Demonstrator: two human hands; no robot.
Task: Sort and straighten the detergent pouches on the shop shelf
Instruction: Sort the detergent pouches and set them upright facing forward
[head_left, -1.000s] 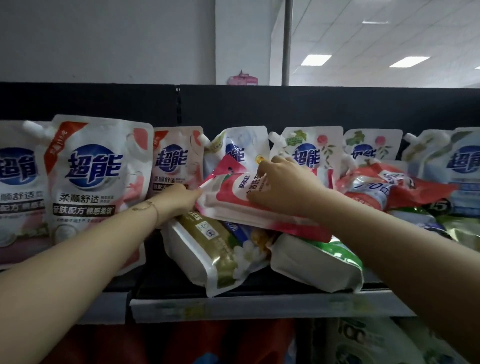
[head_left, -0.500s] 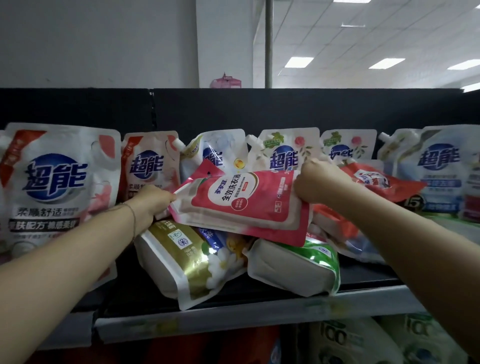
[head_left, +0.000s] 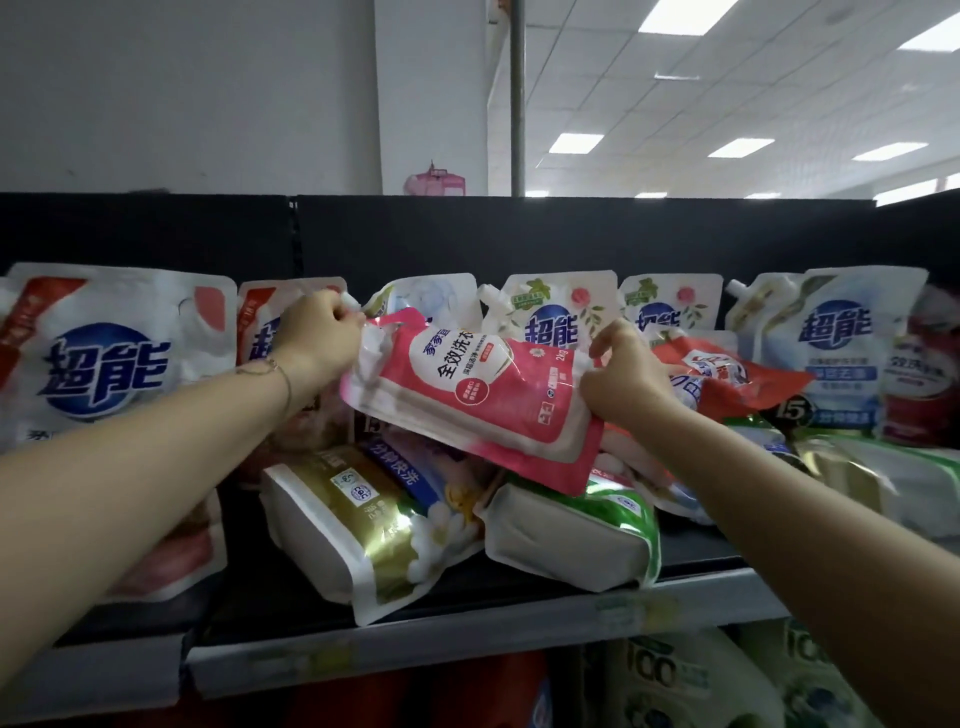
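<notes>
Far left: a large white plastic pouch with a blue round logo and a red corner band (head_left: 111, 364) stands upright against the black back panel (head_left: 571, 234) of the grey-edged shop shelf (head_left: 467, 644). Just to its right, a smaller white-and-red pouch of the same brand (head_left: 260, 322) stands partly hidden behind the left hand (head_left: 317, 338), whose wrist carries a thin bracelet (head_left: 270, 369). The left fingers are clenched on the top-left corner of a pink-and-white detergent pouch with a white oval label (head_left: 478, 395). This pouch is held tilted, left end higher, above the heap at the shelf's middle. Below it lie a gold-and-white pouch with daisy print (head_left: 358, 525), flat with its base toward the viewer, and beside that a green-and-white pouch (head_left: 571, 540), also on its side. Behind, white pouches with flower print (head_left: 561, 312) stand upright. The right hand (head_left: 628, 379) grips the pink pouch's right edge, fingers curled around it. Right of that hand, a red crumpled pouch (head_left: 727, 379) lies slanted on the heap. Far right: a white-and-pale-blue spouted pouch (head_left: 836, 343) stands upright.
</notes>
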